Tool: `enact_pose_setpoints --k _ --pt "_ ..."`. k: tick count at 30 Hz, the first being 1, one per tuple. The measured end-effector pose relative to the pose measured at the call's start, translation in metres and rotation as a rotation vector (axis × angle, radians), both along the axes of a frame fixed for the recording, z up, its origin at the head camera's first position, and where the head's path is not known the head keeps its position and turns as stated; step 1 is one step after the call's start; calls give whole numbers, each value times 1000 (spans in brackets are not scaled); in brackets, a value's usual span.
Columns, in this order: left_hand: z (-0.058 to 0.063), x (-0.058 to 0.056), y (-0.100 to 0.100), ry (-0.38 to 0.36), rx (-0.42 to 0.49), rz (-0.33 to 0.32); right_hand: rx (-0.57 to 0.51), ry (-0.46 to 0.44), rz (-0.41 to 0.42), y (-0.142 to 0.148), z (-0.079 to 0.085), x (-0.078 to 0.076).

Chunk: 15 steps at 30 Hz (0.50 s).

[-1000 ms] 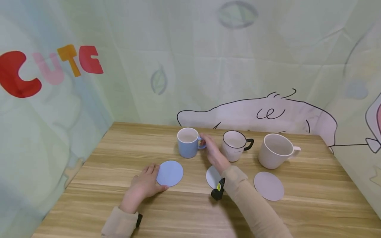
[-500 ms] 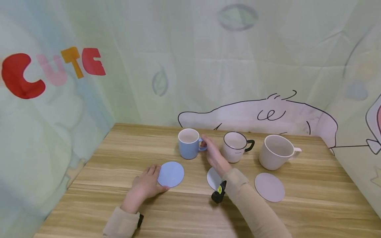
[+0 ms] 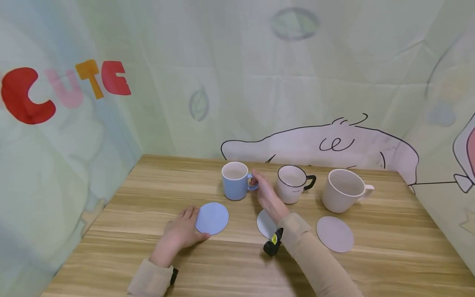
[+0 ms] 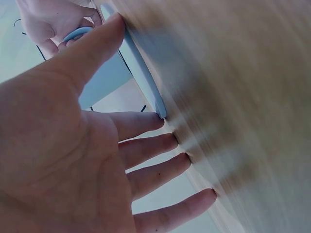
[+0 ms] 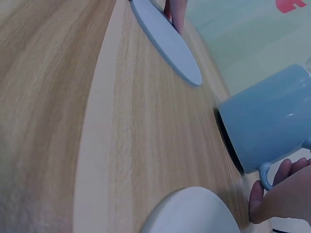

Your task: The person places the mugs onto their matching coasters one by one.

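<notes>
My right hand holds the blue mug by its handle, with fingers curled at the loop. The mug stands upright at the back of the table, white inside. In the right wrist view the mug appears sideways, its base at the wood. My left hand lies at the left edge of the round blue coaster, thumb and forefinger spread along its rim. The left wrist view shows those fingers fairly straight, tips down on the table beside the coaster.
Right of the blue mug stand a white mug with black rim and handle, and a wide pale mug. Before them lie a whitish coaster, partly under my right forearm, and a pinkish-grey coaster. A printed curtain borders the wooden table.
The head view has shifted very slightly. Both hands, the mugs and the coasters keep their places on the table.
</notes>
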<state>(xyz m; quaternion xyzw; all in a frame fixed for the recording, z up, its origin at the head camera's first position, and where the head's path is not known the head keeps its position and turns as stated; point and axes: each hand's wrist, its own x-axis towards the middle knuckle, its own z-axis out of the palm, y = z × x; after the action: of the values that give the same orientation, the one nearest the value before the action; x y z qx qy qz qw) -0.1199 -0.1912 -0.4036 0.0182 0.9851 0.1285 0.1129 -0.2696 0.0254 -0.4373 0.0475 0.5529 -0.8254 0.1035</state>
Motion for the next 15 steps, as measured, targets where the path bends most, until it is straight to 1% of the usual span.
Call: enact_pose_setpoints --k 6,9,15 --pt "0 0 -1 -1 -5 -2 -18 -6 -6 0 1 2" --pt "0 0 0 0 -6 -2 -42 -17 -4 1 1 3" --pt "-1 0 0 -2 -6 0 -100 -51 -30 3 3 5"
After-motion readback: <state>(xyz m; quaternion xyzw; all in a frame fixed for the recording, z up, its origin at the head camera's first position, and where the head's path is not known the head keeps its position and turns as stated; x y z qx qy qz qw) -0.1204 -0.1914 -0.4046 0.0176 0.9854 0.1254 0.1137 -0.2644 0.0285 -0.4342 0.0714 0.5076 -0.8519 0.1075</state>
